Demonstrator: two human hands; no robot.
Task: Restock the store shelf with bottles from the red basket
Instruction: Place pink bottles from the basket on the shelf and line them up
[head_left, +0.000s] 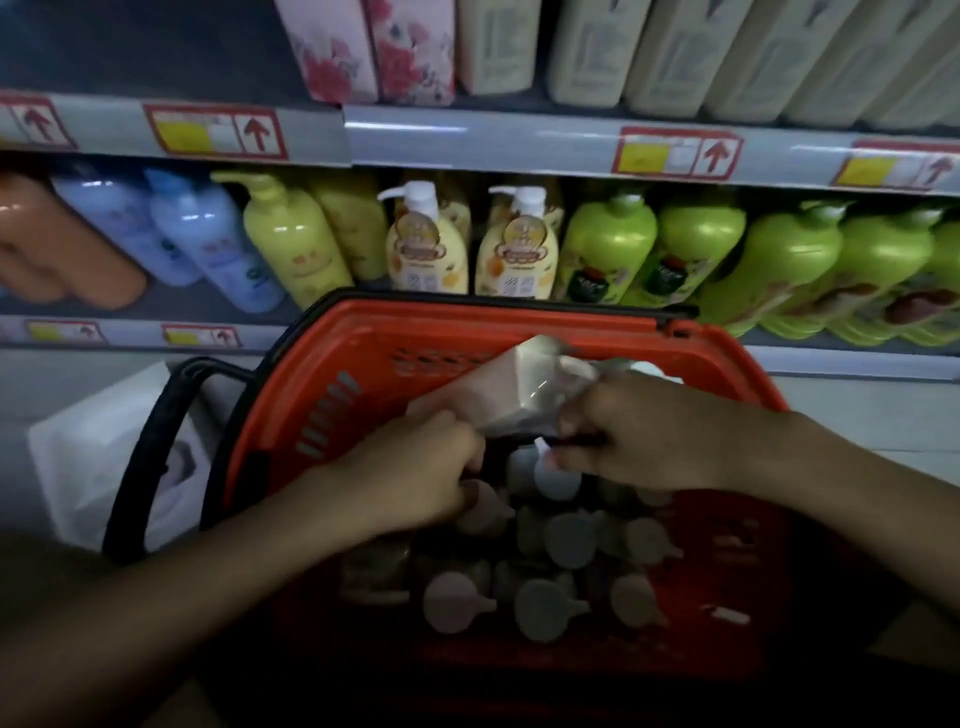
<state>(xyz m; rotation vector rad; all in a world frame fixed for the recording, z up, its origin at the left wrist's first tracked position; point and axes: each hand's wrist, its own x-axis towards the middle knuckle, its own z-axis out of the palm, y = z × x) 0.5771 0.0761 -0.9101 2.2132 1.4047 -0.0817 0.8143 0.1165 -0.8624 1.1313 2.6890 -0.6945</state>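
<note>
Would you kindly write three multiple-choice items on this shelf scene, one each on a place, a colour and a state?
1. Where are the round-capped bottles?
A. inside the red basket
B. on the top shelf
C. on the floor

2. What colour are the bottles at the right end of the middle shelf?
A. blue
B. green
C. orange

3. What are the two hands doing?
A. hanging idle
B. both pressing on a shelf label
C. both gripping a clear-wrapped pack

Answers: 1 A, the caps show within the basket walls; 2 B, those bottles are lime green; 3 C, the left hand and right hand curl round the pack above the basket.
</note>
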